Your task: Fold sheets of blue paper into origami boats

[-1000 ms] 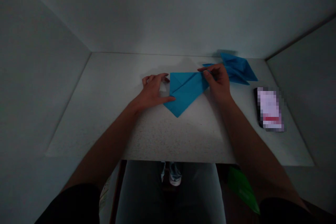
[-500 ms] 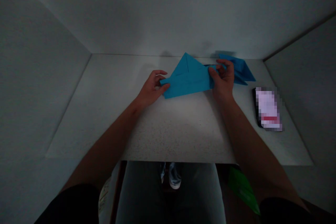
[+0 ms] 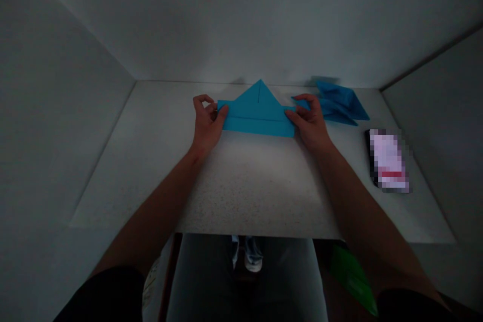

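Note:
A sheet of blue paper, folded into a peak above a long straight band, is held up between my hands over the white table. A crease runs along the band, and a short vertical line marks the peak. My left hand pinches the left end, thumb in front and fingers behind. At the opposite end my right hand grips the band the same way, its index finger raised and curled. Just beyond that hand lies a folded blue paper piece, partly hidden by the fingers.
A phone with a lit, blurred screen lies on the right of the white table. Walls rise behind and on both sides. Below the front edge are my legs and a green bag-like thing at right.
The folded paper has moved left and levelled out from its tilt, now facing me squarely. Both hands have shifted left with it, still holding its ends.

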{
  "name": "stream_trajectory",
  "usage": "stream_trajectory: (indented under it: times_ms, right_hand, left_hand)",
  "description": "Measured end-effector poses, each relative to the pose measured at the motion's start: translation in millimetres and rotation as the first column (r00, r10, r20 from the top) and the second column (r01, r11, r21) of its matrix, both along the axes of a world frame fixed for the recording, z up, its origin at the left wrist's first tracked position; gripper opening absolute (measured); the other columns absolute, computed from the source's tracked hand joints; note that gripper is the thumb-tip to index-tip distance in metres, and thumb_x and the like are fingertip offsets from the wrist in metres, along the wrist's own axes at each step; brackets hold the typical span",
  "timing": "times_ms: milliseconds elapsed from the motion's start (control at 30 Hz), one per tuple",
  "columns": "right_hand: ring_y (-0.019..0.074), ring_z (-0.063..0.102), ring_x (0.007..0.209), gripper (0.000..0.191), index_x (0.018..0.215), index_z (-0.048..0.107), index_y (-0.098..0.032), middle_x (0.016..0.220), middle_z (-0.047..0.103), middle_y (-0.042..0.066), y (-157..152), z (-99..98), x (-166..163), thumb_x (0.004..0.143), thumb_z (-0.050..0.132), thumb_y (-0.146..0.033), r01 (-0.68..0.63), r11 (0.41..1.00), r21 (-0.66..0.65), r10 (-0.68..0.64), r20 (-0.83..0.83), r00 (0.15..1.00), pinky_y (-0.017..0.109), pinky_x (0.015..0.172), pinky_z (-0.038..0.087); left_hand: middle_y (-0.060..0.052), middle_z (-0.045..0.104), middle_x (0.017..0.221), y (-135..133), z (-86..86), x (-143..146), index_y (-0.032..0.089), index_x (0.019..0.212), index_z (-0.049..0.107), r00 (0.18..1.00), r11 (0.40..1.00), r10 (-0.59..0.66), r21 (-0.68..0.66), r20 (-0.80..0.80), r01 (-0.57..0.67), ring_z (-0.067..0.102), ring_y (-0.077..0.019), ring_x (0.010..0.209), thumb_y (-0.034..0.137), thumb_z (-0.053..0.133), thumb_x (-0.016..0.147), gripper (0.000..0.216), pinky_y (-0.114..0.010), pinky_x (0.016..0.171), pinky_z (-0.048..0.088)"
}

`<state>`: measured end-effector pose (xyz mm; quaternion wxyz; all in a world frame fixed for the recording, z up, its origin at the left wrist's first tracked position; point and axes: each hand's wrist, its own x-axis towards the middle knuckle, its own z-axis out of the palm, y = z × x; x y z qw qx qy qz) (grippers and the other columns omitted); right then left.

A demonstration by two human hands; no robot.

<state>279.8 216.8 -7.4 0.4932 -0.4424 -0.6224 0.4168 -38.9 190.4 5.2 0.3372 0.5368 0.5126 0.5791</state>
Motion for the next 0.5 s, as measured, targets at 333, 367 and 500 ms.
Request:
stream_trajectory:
  times_ms: [333, 367, 500]
  right_hand:
    - [0.0202, 0.062, 0.069, 0.059, 0.1, 0.058, -0.033, 0.082, 0.061, -0.002, 7.6, -1.9, 5.1, 0.087, 0.082, -0.085, 0.083, 0.996, 0.022, -0.084, 0.029, 0.996, 0.039, 0.062, 0.058]
    - [0.0202, 0.063, 0.07, 0.059, 0.098, 0.059, -0.032, 0.083, 0.063, -0.001, 6.5, -0.3, 4.2, 0.086, 0.082, -0.086, 0.079, 0.997, 0.019, -0.079, 0.023, 0.997, 0.039, 0.062, 0.06]
    - [0.0219, 0.071, 0.076, 0.061, 0.104, 0.067, -0.033, 0.09, 0.073, -0.001, 0.4, 4.0, -2.4, 0.076, 0.095, -0.079, -0.022, 0.999, -0.035, 0.02, -0.035, 0.999, 0.041, 0.067, 0.067]
  left_hand:
    - [0.005, 0.058, 0.078, 4.3, -6.0, -3.7, 0.028, 0.102, 0.06, 0.992, 0.993, -0.11, -0.036, -0.061, 0.108, 0.052, -0.0114, 0.063, 0.058, 0.088, 0.092, 0.042, -0.024, 0.056, 0.041]
    - [0.004, 0.061, 0.079, 4.4, -6.1, -3.6, 0.028, 0.103, 0.062, 0.992, 0.993, -0.105, -0.053, -0.064, 0.102, 0.055, -0.0117, 0.065, 0.055, 0.09, 0.089, 0.042, -0.024, 0.057, 0.044]
    - [-0.001, 0.072, 0.091, 6.4, -7.7, -4.8, 0.026, 0.104, 0.065, 0.996, 0.996, -0.059, -0.069, -0.062, 0.055, 0.068, -0.0149, 0.08, 0.054, 0.091, 0.084, 0.044, -0.026, 0.068, 0.055]
